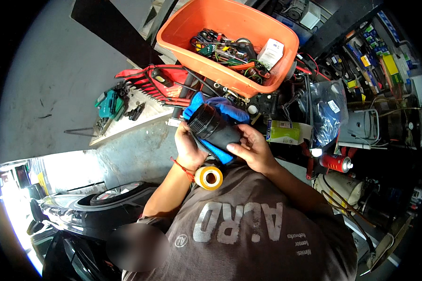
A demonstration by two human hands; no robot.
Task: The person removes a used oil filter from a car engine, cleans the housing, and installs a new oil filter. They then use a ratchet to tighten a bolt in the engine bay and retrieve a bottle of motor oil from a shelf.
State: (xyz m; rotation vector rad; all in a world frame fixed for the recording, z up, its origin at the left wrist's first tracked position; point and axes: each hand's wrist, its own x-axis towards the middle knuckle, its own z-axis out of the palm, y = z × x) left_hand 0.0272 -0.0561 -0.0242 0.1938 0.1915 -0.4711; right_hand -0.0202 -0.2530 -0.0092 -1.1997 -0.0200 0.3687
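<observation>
A black ribbed cylindrical filter housing (213,127), partly wrapped in a blue cloth (226,110), is held in front of my chest. My left hand (187,146) grips the housing from the left side; a red string is tied round that wrist. From the right, my right hand (254,151) presses the cloth against the housing's lower end. A yellow pleated filter element (209,178) sits just below my left wrist, against my grey shirt; I cannot tell what supports it.
An orange tub (187,23) of tools and wires stands beyond my hands. A red tool rack (150,82) and a teal tool (109,104) lie to the left, a green-and-white box (284,132), plastic bag (329,112) and red spray can (335,163) to the right. A car wheel (117,192) shows lower left.
</observation>
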